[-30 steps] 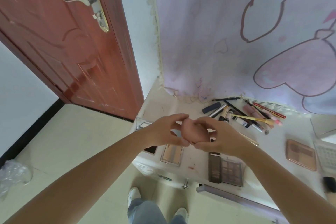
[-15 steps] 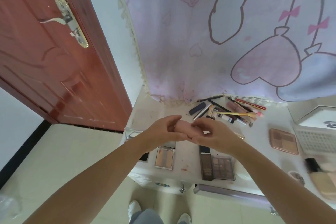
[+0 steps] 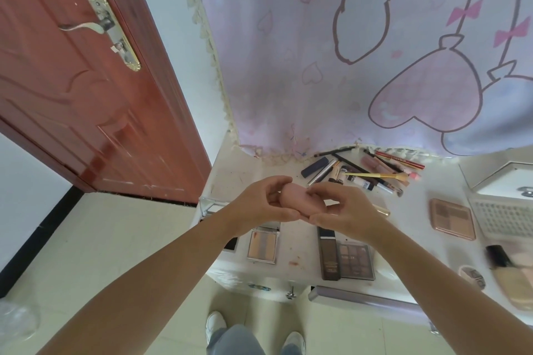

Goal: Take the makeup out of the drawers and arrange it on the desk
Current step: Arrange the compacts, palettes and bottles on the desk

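Here I see a pink makeup sponge (image 3: 291,199) held up above the bench (image 3: 239,179), pinched from both sides: my left hand (image 3: 259,204) curls its fingers and thumb round the sponge's left end, and my right hand (image 3: 343,207) grips its right end, thumb underneath. Just below the left hand lies a small open palette (image 3: 263,243) with pale pans. Under the right hand lies a dark eyeshadow palette (image 3: 347,259), its lid folded out to the left. Beyond the hands, against the pink patterned curtain (image 3: 346,66), sits a loose cluster of pencils, tubes and a brush (image 3: 372,171). Well to the right of the right hand lies a rose-gold palette (image 3: 452,217), and nearer me a foundation bottle (image 3: 510,277). Below the bench edge a drawer (image 3: 363,298) stands pulled out.
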`<state>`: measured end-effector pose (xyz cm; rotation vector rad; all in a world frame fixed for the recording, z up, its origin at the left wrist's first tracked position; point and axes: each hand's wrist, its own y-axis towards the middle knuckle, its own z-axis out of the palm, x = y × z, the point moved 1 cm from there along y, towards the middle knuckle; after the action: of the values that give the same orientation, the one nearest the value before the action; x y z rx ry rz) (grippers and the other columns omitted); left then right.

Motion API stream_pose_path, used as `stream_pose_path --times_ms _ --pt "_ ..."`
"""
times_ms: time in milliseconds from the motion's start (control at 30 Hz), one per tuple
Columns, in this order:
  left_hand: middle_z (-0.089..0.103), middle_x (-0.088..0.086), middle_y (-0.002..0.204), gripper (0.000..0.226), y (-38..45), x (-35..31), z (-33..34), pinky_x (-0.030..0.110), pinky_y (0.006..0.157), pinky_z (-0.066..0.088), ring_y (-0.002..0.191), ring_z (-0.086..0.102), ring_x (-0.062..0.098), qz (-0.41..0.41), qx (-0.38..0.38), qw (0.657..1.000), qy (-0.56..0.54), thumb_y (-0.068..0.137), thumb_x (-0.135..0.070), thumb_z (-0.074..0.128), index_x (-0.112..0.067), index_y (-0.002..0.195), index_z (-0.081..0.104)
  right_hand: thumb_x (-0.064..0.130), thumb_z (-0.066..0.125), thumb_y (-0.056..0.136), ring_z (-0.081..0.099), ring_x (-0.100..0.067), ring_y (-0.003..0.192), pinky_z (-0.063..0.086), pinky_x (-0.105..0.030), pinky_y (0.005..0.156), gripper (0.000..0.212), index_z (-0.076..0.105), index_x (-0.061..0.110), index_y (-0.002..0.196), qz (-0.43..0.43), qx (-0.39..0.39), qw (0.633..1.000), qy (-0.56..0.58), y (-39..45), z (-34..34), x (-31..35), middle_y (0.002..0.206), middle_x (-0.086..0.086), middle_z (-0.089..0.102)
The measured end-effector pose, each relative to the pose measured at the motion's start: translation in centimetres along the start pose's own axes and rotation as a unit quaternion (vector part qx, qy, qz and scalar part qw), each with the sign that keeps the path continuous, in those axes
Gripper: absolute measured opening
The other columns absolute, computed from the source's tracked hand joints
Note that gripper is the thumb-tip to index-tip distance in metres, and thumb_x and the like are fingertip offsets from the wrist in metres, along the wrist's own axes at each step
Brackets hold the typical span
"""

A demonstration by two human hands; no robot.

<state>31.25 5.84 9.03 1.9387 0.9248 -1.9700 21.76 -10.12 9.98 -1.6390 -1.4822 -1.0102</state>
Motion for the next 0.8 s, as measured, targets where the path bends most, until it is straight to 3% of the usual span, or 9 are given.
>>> stream_pose_path --times_ms 67,133,233,333,400,500,600,700,800 --pt "0.064 -0.011 0.1 0.063 -0.1 0.3 0.0 0.019 0.077 0.054 0.091 0.064 0.005 0.015 0.017 1.0 -0.005 0.062 0.001 0.075 -0.027 0.114 0.054 0.036 0.06 0.062 0.058 0.011 0.08 0.048 -0.006 0.068 0.024 0.059 0.037 0.086 0.011 0.001 1.0 0.027 0.1 -0.3 -0.1 0.084 0.021 0.062" --pt "0.067 -0.015 0.095 0.056 -0.3 0.3 0.1 0.019 0.075 0.053 0.091 0.065 0.004 0.021 0.023 0.999 -0.007 0.059 -0.004 0.074 -0.037 0.1 0.057 0.026 0.061 0.069 0.059 0.01 0.08 0.047 -0.006 0.068 0.023 0.059 0.04 0.086 0.017 0.013 0.999 0.028 0.2 -0.6 -0.1 0.083 0.021 0.063" --pt "0.069 -0.014 0.096 0.055 0.0 0.7 -0.2 0.02 0.077 0.053 0.092 0.065 0.005 0.013 0.034 0.999 -0.017 0.061 -0.001 0.072 -0.036 0.101 0.058 0.016 0.058 0.084 0.06 0.0 0.085 0.05 -0.012 0.071 0.02 0.058 0.035 0.09 0.043 0.032 0.998 0.037 0.8 -0.6 -0.7 0.088 0.014 0.063" --pt "0.071 -0.016 0.091 0.053 0.1 1.7 -0.3 0.016 0.073 0.053 0.087 0.066 0.001 -0.009 0.04 0.999 -0.012 0.063 0.004 0.07 -0.037 0.096 0.059 0.016 0.047 0.091 0.062 -0.011 0.086 0.055 -0.019 0.07 0.015 0.06 0.021 0.098 0.127 0.011 0.984 0.128 1.3 -0.5 -1.8 0.091 0.003 0.063" --pt "0.07 -0.011 0.09 0.05 0.1 2.8 -0.1 0.017 0.073 0.054 0.084 0.065 0.001 -0.023 0.024 0.999 0.011 0.062 0.003 0.07 -0.036 0.092 0.06 0.02 0.044 0.093 0.063 -0.021 0.09 0.054 -0.03 0.079 0.026 0.056 0.009 0.112 0.183 -0.005 0.97 0.161 1.5 -0.1 -2.9 0.095 -0.004 0.063" --pt "0.064 -0.003 0.086 0.042 0.1 4.9 0.8 0.02 0.076 0.051 0.077 0.062 0.003 -0.056 0.01 0.996 0.066 0.066 0.005 0.069 -0.019 0.099 0.06 0.031 0.041 0.093 0.064 -0.026 0.088 0.054 -0.036 0.081 0.033 0.054 0.008 0.113 0.243 -0.018 0.953 0.177 1.5 1.2 -4.8 0.095 -0.009 0.064" --pt "0.065 -0.003 0.087 0.041 -0.1 6.9 2.0 0.015 0.073 0.05 0.074 0.061 0.003 -0.076 -0.006 0.988 0.134 0.068 0.005 0.069 -0.009 0.106 0.058 0.041 0.036 0.093 0.062 -0.021 0.081 0.055 -0.022 0.066 0.04 0.053 0.01 0.111 0.285 -0.012 0.952 0.114 1.4 2.8 -6.7 0.094 -0.009 0.061" --pt "0.066 0.008 0.103 0.045 -0.3 8.4 3.1 0.025 0.081 0.049 0.085 0.06 0.016 -0.099 -0.031 0.973 0.204 0.066 -0.003 0.074 -0.006 0.109 0.058 0.044 0.028 0.095 0.049 -0.014 0.082 0.037 -0.024 0.075 0.049 0.052 0.008 0.118 0.284 -0.001 0.959 -0.01 1.6 4.1 -8.5 0.094 -0.003 0.052" --pt "0.064 0.012 0.107 0.043 -0.5 9.5 4.5 0.026 0.084 0.045 0.096 0.059 0.024 -0.127 -0.049 0.957 0.256 0.068 -0.008 0.074 -0.003 0.107 0.058 0.044 0.027 0.095 0.046 -0.015 0.086 0.032 -0.025 0.079 0.05 0.051 0.007 0.119 0.295 0.024 0.955 -0.033 1.7 5.1 -9.5 0.097 -0.003 0.05"
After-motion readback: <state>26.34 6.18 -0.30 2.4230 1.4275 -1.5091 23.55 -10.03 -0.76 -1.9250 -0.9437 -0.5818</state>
